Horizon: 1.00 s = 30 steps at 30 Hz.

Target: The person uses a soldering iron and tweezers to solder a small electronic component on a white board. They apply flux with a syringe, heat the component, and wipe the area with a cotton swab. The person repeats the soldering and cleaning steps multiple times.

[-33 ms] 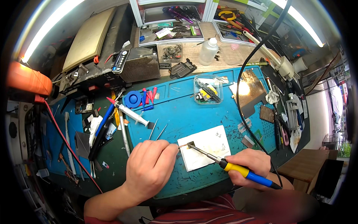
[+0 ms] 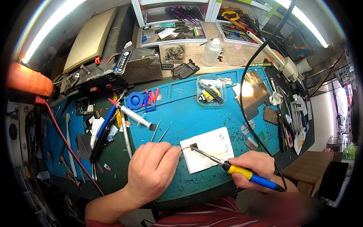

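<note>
In my right hand (image 2: pixel 254 166) is a soldering iron (image 2: pixel 245 173) with a yellow and blue handle, gripped like a pen. Its tip meets a small dark square piece (image 2: pixel 193 146) near the upper left part of a folded white paper pad (image 2: pixel 211 151). My left hand (image 2: pixel 153 170) is closed in a pinch at the pad's left edge. A thin copper-coloured strip (image 2: pixel 184 148) runs from its fingertips to the dark piece; its other end is hidden in the hand. Tweezers (image 2: pixel 163 133) lie on the blue mat (image 2: pixel 181 121) just beyond my left hand.
The iron's black cable (image 2: pixel 244 87) arcs over the mat on the right. A syringe (image 2: pixel 132 114) and a blue spool (image 2: pixel 135 100) lie at left. Further back stand a clear parts box (image 2: pixel 211 90) and a white bottle (image 2: pixel 211 52). Pliers and hand tools line the right edge.
</note>
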{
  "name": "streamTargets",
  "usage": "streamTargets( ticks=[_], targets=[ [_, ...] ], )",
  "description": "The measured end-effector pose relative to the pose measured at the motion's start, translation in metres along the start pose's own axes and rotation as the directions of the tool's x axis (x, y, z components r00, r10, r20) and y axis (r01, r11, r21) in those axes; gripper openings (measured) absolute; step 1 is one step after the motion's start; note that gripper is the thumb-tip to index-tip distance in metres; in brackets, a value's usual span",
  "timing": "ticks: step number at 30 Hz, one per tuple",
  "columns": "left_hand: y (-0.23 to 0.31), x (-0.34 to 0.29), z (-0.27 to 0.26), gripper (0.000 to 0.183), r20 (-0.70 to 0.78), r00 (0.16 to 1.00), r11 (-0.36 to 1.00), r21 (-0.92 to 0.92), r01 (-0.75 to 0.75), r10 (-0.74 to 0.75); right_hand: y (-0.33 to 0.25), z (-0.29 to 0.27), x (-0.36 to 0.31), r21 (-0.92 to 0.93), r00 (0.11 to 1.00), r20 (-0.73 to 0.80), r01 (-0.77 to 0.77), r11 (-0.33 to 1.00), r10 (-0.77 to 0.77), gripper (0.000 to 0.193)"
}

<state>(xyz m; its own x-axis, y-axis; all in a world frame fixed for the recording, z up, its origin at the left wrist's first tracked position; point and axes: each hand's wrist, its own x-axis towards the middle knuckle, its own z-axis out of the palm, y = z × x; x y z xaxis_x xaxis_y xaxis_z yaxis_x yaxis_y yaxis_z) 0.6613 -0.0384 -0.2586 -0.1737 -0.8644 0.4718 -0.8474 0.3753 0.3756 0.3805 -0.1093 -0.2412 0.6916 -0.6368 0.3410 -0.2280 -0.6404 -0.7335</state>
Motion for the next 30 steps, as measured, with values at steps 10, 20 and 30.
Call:
streamTargets(
  ticks=[10,20,30],
  targets=[
    [0.002,0.001,-0.004,0.028,0.042,0.999,0.999,-0.054,-0.005,0.008,0.0,-0.002,0.0,0.002,1.0,0.003,0.006,1.0,-0.006,0.034],
    [0.005,0.005,-0.001,0.027,0.049,0.999,0.998,-0.055,0.006,-0.003,0.003,0.0,-0.005,-0.019,0.999,-0.047,0.008,1.0,-0.009,0.039],
    [0.003,0.005,0.002,0.028,0.035,0.999,0.997,-0.08,-0.022,0.025,0.003,-0.002,-0.01,-0.03,0.998,-0.059,0.006,1.0,-0.007,0.035]
  ],
)
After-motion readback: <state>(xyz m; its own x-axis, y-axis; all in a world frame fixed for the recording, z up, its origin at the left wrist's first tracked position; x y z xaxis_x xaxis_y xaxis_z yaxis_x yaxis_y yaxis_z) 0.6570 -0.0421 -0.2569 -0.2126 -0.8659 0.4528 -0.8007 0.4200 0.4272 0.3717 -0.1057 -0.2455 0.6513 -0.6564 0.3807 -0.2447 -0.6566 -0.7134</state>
